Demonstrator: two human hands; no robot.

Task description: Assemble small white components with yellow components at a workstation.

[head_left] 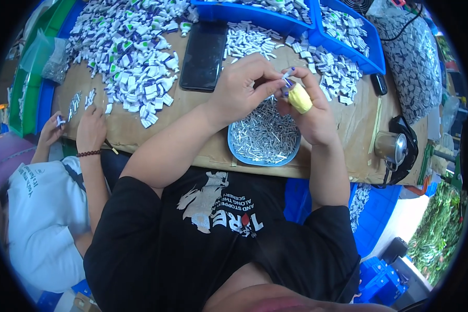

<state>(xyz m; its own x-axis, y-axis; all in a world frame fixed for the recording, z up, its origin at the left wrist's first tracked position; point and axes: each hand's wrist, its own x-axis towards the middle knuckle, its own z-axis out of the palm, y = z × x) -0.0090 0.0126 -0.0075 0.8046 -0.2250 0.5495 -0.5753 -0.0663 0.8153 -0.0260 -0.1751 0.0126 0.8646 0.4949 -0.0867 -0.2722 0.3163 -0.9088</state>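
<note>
Above a blue tray full of small silver metal pins, my two hands meet fingertip to fingertip. My left hand pinches a tiny white and purple plastic piece, partly covered by fingers. My right hand has its fingers closed around the same spot, and a yellow wrap covers one of its digits. Whether a metal pin is also between the fingertips is too small to tell. Behind my hands lies a heap of small white pieces.
A large pile of white and purple pieces and a black phone lie left. Blue bins stand at the back. A metal cup and filled clear bag are right. At left, a co-worker's hands handle small pieces.
</note>
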